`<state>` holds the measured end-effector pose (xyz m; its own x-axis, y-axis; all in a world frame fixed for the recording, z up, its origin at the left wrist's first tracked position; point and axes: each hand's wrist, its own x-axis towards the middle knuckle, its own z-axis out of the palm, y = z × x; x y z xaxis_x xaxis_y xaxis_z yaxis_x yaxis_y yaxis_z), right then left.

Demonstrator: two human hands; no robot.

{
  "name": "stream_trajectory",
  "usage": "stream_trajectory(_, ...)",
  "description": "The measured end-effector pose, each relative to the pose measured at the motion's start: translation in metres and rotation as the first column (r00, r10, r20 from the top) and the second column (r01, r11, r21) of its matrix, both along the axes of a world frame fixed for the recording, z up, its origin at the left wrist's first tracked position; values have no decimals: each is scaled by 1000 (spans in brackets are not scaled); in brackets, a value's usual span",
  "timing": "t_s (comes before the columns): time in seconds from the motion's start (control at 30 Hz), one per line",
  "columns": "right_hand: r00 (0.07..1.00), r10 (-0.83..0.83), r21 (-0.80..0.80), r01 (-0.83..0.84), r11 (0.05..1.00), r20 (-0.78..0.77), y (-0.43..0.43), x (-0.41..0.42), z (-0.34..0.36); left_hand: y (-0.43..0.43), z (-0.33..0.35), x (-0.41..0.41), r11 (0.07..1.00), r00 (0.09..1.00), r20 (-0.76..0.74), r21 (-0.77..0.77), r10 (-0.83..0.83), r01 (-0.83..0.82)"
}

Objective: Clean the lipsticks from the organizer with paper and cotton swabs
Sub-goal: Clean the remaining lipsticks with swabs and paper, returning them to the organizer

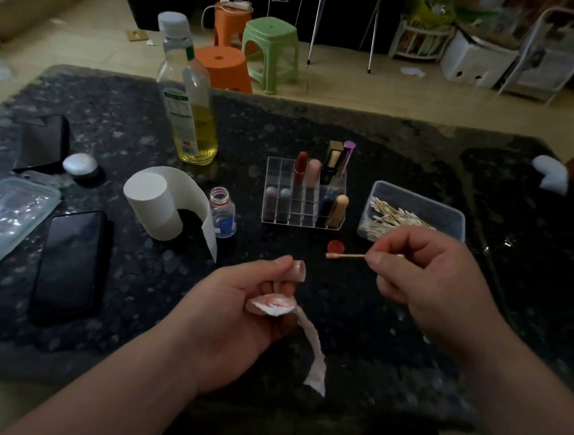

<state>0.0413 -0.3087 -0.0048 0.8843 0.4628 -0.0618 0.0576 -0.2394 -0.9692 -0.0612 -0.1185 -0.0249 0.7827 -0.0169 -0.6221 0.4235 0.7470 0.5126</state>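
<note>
My left hand [237,309] grips a pale pink lipstick [297,270] together with a red-stained strip of paper [273,306] that hangs down toward the table edge. My right hand [421,279] pinches a cotton swab [344,256] whose pink-tinted tip points left, a short gap from the lipstick. The clear organizer [303,198] stands behind on the dark table with several lipsticks upright in its cells. A clear tub of cotton swabs [413,215] sits to its right. A small red cap [335,247] lies in front of the organizer.
A paper roll [158,202] stands left of a small open bottle [223,212]. An oil bottle [186,99] rises behind. Two phones [69,262] [42,143], a clear lid [0,222] and a round white object [80,164] lie at the left. Stools stand beyond the table.
</note>
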Motion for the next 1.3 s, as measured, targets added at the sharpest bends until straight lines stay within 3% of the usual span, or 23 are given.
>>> stream_trajectory(0.1,994,88,36,-90,995,59,-13,-10,8,-7,-1,-1,998,998,28,15,-53,53)
stream_trajectory(0.27,970,178,-32,-175,984,165,-26,-13,6,-22,-1,-4,995,995,19,37,-94,93)
stream_trajectory(0.67,870,243,-267,-135,954,428,-35,-21,5,-36,-1,-4,994,996,-13,51,-92,92)
stream_trajectory(0.97,893,345,-349,-237,907,289,-33,-22,14,-23,-3,-6,958,979,100,248,-176,147)
stream_trajectory(1.17,919,312,-269,-246,931,241,-35,-22,17,-20,-5,-6,948,964,172,279,-203,150)
stream_trajectory(1.3,920,252,-234,-185,955,300,-33,-23,17,-19,-4,-7,940,959,180,302,-217,157)
